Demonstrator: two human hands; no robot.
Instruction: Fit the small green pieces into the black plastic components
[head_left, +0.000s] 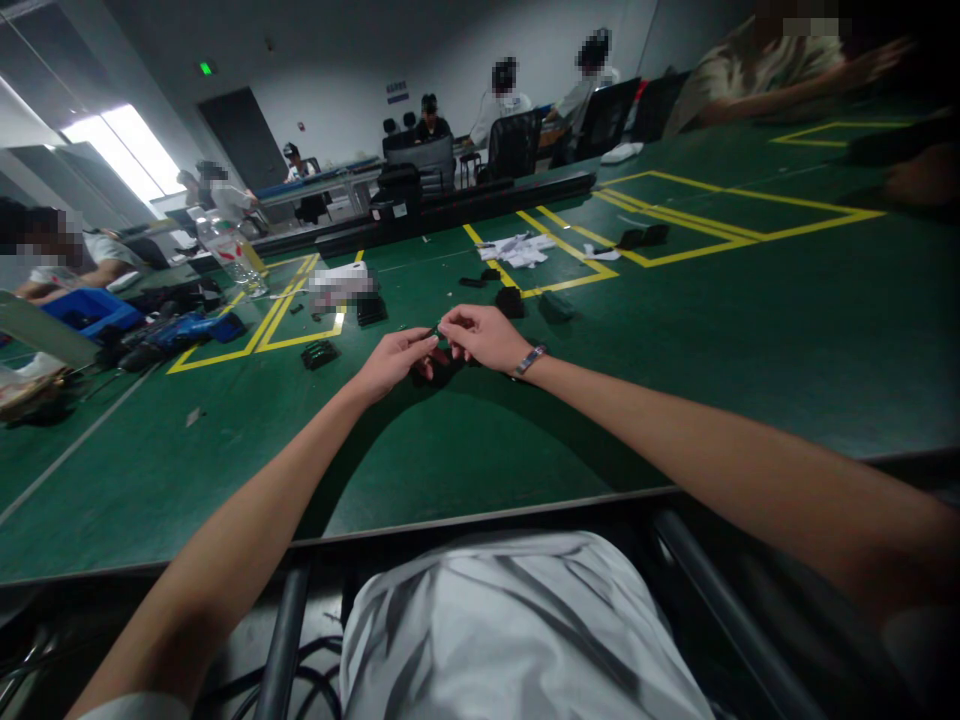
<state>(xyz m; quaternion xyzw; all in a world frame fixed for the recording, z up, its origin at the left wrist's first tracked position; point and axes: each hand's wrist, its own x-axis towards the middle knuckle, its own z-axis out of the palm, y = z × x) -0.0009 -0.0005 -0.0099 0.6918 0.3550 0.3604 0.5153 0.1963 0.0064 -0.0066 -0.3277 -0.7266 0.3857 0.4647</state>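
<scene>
Above the green table (480, 450), my left hand (396, 364) and my right hand (484, 337) meet fingertip to fingertip. Both are pinched closed on a small dark piece (434, 329), mostly hidden by the fingers and too small to name. A bracelet (529, 361) circles my right wrist. Just beyond my right hand lie a black block-like bundle (510, 302) and a clear dark bag (556, 307). Left of my left hand sits a shiny black bundle (320, 353), and farther back another black block (370, 309).
White paper slips (517, 250) lie in a heap beyond my hands. A clear bottle (232, 255) stands at the back left, near a blue bin (90, 312) and a blue tool-like object (184, 335). Yellow tape marks the tabletop. Other people sit around the room.
</scene>
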